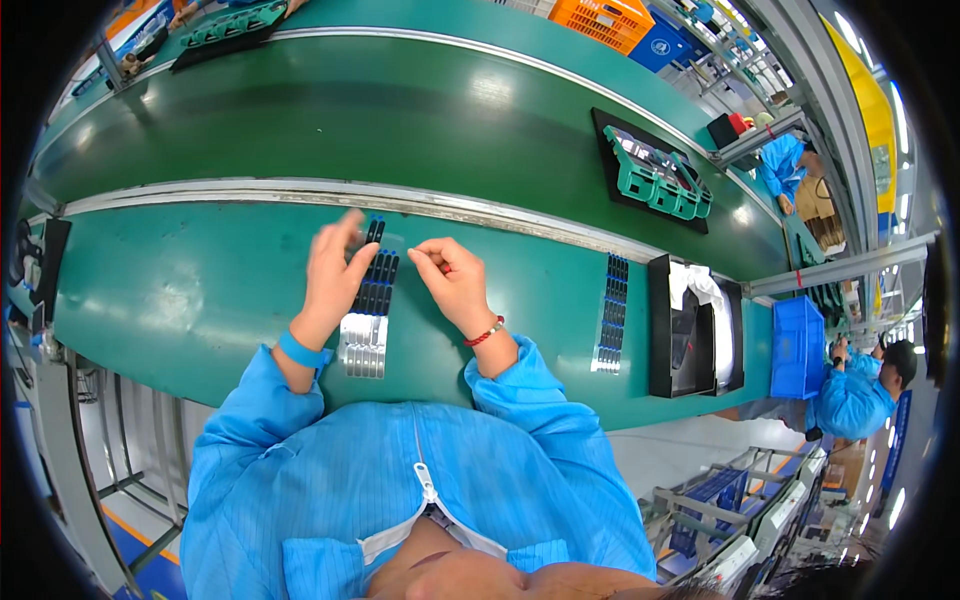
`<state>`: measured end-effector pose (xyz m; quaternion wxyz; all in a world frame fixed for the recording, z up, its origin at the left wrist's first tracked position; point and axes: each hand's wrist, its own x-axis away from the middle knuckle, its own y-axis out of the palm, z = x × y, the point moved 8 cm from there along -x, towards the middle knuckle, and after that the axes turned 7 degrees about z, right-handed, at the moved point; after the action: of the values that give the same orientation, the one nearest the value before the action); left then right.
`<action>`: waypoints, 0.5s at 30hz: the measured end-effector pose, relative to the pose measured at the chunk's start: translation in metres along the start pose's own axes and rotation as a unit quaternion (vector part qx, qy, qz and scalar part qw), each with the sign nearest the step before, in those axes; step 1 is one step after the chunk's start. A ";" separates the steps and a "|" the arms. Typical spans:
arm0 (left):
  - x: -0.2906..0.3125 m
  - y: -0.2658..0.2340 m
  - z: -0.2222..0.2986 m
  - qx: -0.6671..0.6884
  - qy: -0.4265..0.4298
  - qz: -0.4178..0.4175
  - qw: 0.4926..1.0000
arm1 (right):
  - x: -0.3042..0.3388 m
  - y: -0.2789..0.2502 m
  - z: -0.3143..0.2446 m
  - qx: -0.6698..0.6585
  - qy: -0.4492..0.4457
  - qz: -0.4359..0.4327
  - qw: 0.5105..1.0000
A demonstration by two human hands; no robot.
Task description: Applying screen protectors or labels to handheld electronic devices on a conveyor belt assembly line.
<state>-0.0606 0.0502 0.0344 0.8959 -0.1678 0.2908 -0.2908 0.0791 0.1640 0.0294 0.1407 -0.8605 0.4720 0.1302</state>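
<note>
On the green bench lies a sheet of narrow parts (pixel 372 298), black with blue tips at the far end and bare silver at the near end. My left hand (pixel 335 268) hovers over its left edge, fingers slightly blurred and thumb apart, with nothing visible between them. To the right of the sheet, my right hand (pixel 455 285) is closed, thumb and forefinger pinched together beside the blue tips. Whatever the pinch holds is too small or clear to name. A second, similar sheet of parts (pixel 611 315) lies farther right, untouched.
A black box (pixel 660 335) with white wrapping stands right of the second sheet, beside a blue bin (pixel 796 345). Beyond the metal rail (pixel 290 190), a green frame on a black tray (pixel 655 175) sits on the dark green belt. Co-workers in blue (pixel 855 400) are at the right.
</note>
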 end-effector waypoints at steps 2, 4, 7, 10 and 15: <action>-0.005 -0.022 0.040 -0.092 0.102 0.112 0.984 | 0.000 0.002 -0.006 0.045 -0.049 -0.007 0.998; -0.005 -0.022 0.057 -0.109 0.179 0.068 0.975 | 0.000 0.003 -0.012 0.075 -0.080 -0.009 0.994; 0.005 -0.011 0.072 -0.083 0.239 0.014 0.967 | 0.004 0.011 -0.023 0.146 -0.142 -0.027 0.979; 0.004 -0.007 0.071 -0.097 0.251 -0.005 0.963 | 0.006 0.013 -0.027 0.207 -0.183 -0.038 0.960; 0.006 -0.002 0.070 -0.112 0.270 -0.034 0.956 | 0.007 0.018 -0.035 0.257 -0.213 -0.052 0.941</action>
<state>-0.0141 0.0540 0.0871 0.7490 -0.1927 0.5464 -0.3212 0.0707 0.1363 0.0570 0.4608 -0.7707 0.4030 0.1766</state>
